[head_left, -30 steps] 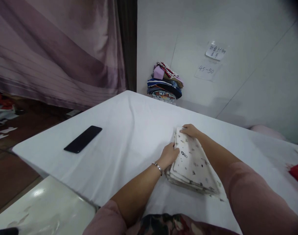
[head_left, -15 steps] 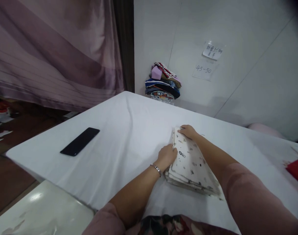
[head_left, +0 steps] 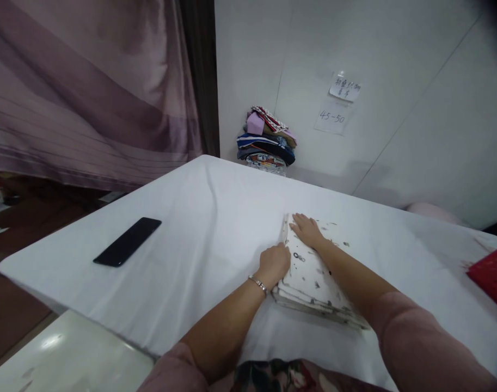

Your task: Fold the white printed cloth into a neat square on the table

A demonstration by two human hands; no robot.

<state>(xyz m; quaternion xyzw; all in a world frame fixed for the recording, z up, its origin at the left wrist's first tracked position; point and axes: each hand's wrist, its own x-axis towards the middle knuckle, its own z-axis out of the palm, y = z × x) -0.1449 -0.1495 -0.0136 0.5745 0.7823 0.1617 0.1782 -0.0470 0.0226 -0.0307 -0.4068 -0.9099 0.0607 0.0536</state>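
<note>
A folded cream cloth [head_left: 313, 277] with small dark prints lies on the white table [head_left: 215, 234] in front of me, in several layers. My left hand [head_left: 275, 262] is curled against the cloth's left edge, fingers closed on the layers. My right hand [head_left: 307, 230] lies flat on top of the cloth near its far corner, fingers stretched out and pressing down. A bracelet sits on my left wrist.
A black phone [head_left: 128, 241] lies on the table's left part. A pile of folded coloured clothes [head_left: 267, 139] stands by the wall behind the table. Something red [head_left: 493, 275] shows at the right edge. A purple curtain [head_left: 89, 92] hangs at left.
My right hand has moved from gripping the far corner to lying flat on the cloth. The left hand stays at the left edge. The view has shifted slightly.
</note>
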